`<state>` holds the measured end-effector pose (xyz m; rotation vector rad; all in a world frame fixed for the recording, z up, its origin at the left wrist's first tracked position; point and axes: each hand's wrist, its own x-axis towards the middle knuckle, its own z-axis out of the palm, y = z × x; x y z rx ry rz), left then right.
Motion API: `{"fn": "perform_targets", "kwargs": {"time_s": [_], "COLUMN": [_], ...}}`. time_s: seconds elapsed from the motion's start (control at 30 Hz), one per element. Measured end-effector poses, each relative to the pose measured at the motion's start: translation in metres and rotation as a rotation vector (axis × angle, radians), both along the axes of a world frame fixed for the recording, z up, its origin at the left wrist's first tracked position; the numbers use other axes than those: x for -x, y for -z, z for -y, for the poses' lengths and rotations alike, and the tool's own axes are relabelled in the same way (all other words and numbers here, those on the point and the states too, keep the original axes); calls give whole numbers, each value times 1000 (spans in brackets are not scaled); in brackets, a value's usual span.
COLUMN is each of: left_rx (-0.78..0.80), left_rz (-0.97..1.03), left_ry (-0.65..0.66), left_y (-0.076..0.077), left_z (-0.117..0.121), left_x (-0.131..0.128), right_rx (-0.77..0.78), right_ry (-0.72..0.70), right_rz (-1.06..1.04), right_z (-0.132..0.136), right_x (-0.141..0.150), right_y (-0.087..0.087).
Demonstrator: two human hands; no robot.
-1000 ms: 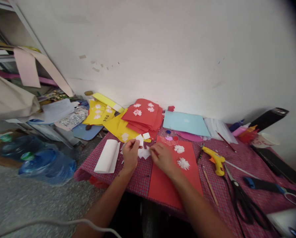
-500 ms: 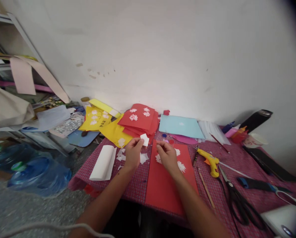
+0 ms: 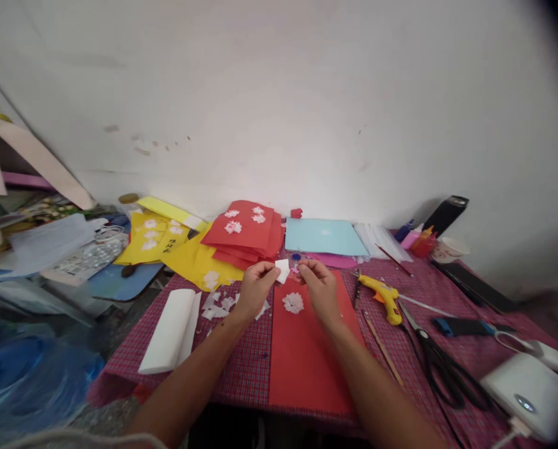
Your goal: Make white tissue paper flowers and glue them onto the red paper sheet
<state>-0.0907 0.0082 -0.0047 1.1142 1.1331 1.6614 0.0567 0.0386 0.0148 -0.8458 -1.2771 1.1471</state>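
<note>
While red paper (image 3: pixel 307 368) spreads below the grip, the left hand (image 3: pixel 257 288) pinches a white paper square (image 3: pixel 282 271) that juts rightward, its long axis unclear, toward the nearby right hand (image 3: pixel 320 290), whose hold I cannot tell; light-blue paper (image 3: pixel 323 242) lies beyond.

The left hand's (image 3: pixel 259 290) fingertips conceal one edge of the pinched white paper piece (image 3: pixel 283 270); whether the right hand (image 3: pixel 320 292), just right of that grip, holds anything is too small to determine, and it covers part of the red sheet (image 3: pixel 307 368). Left of the grip, paper scraps (image 3: pixel 217 305) are partly hidden behind the left hand, and lettering (image 3: pixel 169 245) on the yellow sheet (image 3: pixel 141 252) beyond them is illegible. Far left, a blue plastic bottle (image 3: pixel 21 374) is blurred and cut off, as is a pale cord (image 3: pixel 86 437) below the grip.
</note>
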Motion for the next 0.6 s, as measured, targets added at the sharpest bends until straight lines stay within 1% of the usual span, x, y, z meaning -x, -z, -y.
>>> {"fn": "perform_targets", "kwargs": {"time_s": [0.17,0.27,0.33,0.47,0.6], "left_rx": [-45,-54,-56,-75,-88], "left_rz": [-110,-167,-192,-214,-212], "left_ry": [16,20,15,4,0], "left_y": [-8,-7,-5,-3,-5], "left_z": [6,6,5,4,4], "left_x": [-1,1,2,3,4], "right_rx": [-52,-70,-76,-91,-119], "right_ry": [-60,-135,-160,-135,-123], "right_rz": [44,55,47,85,137], "right_z": [1,0,-1,-2,-1], "right_x": [0,1,2,4,2], "right_y": [3,8,12,16,13]}}
